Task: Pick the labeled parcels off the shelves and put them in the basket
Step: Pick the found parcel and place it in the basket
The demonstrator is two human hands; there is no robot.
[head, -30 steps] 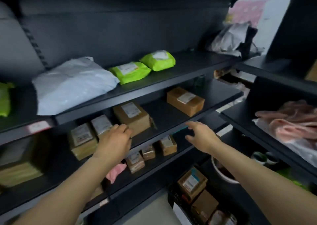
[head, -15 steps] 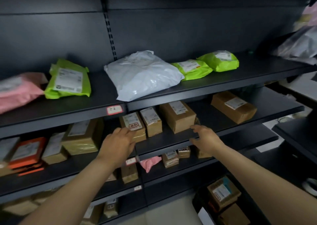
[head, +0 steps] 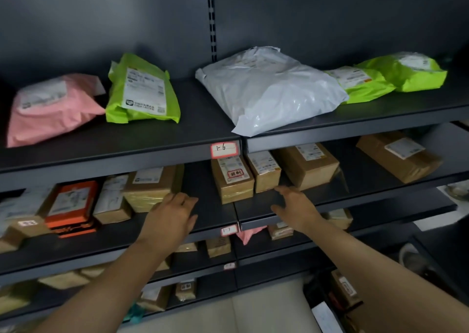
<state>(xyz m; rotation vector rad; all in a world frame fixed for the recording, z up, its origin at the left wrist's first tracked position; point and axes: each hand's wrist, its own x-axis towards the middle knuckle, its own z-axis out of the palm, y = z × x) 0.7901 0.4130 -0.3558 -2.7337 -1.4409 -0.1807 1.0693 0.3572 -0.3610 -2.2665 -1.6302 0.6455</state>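
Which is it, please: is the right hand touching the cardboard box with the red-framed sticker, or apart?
Apart. The head view shows a strip of bare shelf between the right hand and the cardboard box.

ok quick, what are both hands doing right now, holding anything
Left hand: open, fingers straight, holding nothing, beside a taped brown box.
Right hand: open, fingers spread above the shelf, holding nothing.

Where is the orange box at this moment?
In the head view, the orange box lies at the left of the middle shelf, beside a small brown box and further left of the left hand.
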